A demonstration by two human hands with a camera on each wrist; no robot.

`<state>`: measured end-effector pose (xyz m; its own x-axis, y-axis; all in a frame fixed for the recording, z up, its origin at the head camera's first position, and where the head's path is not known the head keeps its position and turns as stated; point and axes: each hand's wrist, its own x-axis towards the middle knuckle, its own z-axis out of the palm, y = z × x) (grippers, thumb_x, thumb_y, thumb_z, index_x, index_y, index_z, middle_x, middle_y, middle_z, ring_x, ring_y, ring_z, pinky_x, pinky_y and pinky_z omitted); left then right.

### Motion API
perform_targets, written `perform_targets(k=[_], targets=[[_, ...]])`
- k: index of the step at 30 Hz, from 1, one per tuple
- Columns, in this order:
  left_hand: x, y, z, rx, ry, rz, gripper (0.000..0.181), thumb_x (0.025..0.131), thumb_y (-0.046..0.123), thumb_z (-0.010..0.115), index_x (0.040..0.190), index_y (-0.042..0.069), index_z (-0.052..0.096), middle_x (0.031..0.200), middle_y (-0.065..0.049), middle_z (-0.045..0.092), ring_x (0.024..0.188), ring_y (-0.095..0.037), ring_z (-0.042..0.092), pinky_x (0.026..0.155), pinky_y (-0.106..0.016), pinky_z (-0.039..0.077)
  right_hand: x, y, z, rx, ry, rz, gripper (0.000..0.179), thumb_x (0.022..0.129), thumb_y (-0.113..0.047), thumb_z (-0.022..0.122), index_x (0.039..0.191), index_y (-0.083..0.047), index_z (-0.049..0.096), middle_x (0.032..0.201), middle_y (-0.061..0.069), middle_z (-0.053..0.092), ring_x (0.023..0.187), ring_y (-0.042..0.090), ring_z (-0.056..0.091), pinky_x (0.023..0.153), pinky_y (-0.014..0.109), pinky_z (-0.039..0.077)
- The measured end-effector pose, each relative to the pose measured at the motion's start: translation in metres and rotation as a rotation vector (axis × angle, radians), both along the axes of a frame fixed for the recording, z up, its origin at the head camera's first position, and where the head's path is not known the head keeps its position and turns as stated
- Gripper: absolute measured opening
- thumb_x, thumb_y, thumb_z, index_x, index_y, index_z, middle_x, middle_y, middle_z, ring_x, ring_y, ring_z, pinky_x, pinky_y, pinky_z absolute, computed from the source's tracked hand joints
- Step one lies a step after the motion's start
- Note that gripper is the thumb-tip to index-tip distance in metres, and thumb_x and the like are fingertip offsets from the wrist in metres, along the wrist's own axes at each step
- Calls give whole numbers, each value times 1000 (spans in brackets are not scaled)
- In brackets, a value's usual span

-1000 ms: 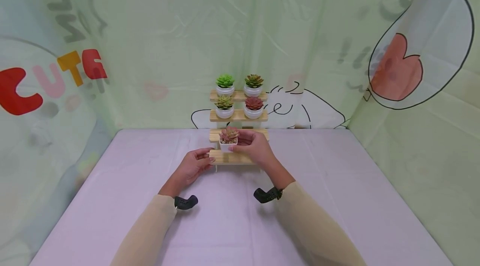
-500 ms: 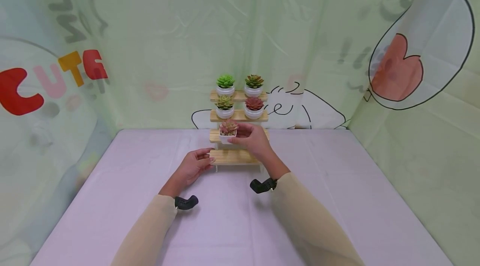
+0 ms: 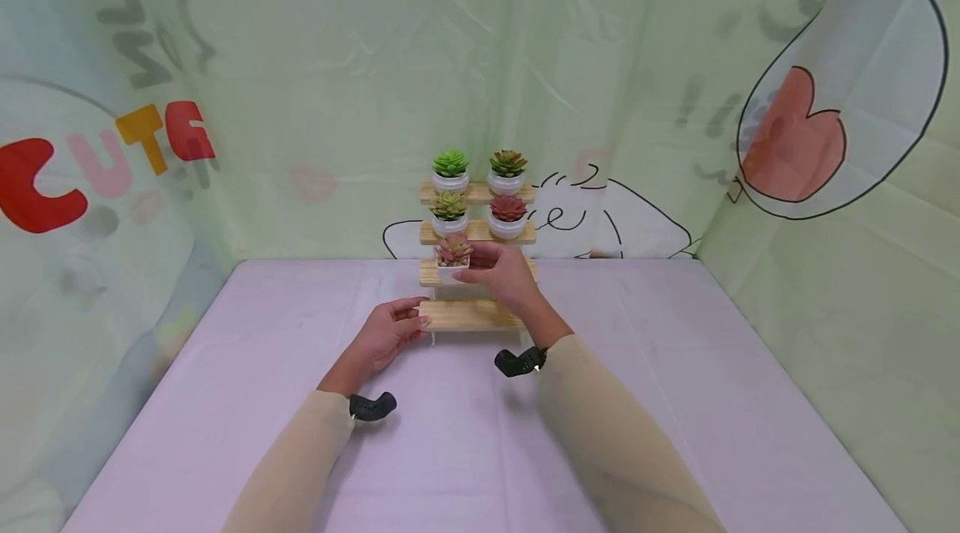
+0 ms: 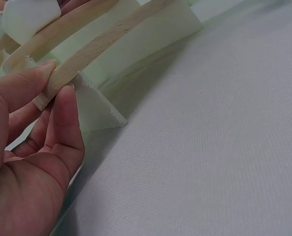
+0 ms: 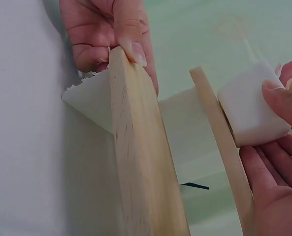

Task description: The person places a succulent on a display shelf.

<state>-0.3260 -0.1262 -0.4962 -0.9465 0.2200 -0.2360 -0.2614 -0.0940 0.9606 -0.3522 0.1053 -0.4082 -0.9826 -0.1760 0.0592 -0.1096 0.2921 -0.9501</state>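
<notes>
My right hand (image 3: 508, 276) grips a small white square pot with a pink succulent (image 3: 453, 256), thumb on its front and fingers at its side. In the right wrist view the pot (image 5: 251, 108) is right at the second-lowest shelf board (image 5: 224, 147), toward the left end of that tier. With thumb and fingers my left hand (image 3: 386, 335) pinches the left end of the lowest board of the tiered wooden plant stand (image 3: 468, 314). The left wrist view shows that thumb on top of the board (image 4: 81, 58) and fingers below.
On the top tier sit a bright green succulent (image 3: 451, 169) and a brown-green one (image 3: 507, 169). The tier below bears a yellow-green succulent (image 3: 449, 213) and a dark red one (image 3: 507, 216). A pale cloth covers the table (image 3: 420, 450); printed curtains (image 3: 337, 99) surround it.
My right hand has carried the potted pink succulent up and slightly left, from over the lowest board to the second-lowest one. The left hand stays on the stand.
</notes>
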Motion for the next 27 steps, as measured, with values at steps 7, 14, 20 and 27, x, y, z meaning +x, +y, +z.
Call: perform_targets(k=[7, 14, 20, 27], targets=[[0, 0, 0, -3, 6, -6, 52, 97, 3, 67, 147, 4, 54, 110, -6, 61, 92, -15, 66, 80, -24, 61, -2, -2, 1, -43, -20, 23, 57, 84, -15, 85, 137, -10, 64, 132, 9, 70, 123, 24, 67, 105, 40, 55], [0, 0, 1, -3, 7, -7, 52, 97, 2, 67, 147, 3, 53, 109, -6, 61, 92, -15, 65, 80, -24, 61, -3, -4, 0, -82, -27, 25, 57, 84, -11, 84, 137, -6, 63, 133, 13, 69, 123, 26, 67, 104, 39, 56], [0, 0, 1, -11, 5, -8, 52, 97, 3, 67, 147, 4, 53, 109, -7, 61, 92, -15, 66, 79, -24, 61, -1, -6, 0, -80, -29, 15, 59, 84, -11, 84, 138, -6, 62, 134, 14, 68, 124, 27, 66, 104, 39, 56], [-2, -3, 4, -140, 91, -23, 51, 93, 3, 73, 141, 2, 58, 104, -7, 63, 85, -14, 65, 74, -23, 61, 1, -5, 0, -81, -8, 21, 60, 85, -10, 84, 139, -4, 60, 135, 16, 67, 125, 29, 65, 104, 39, 56]])
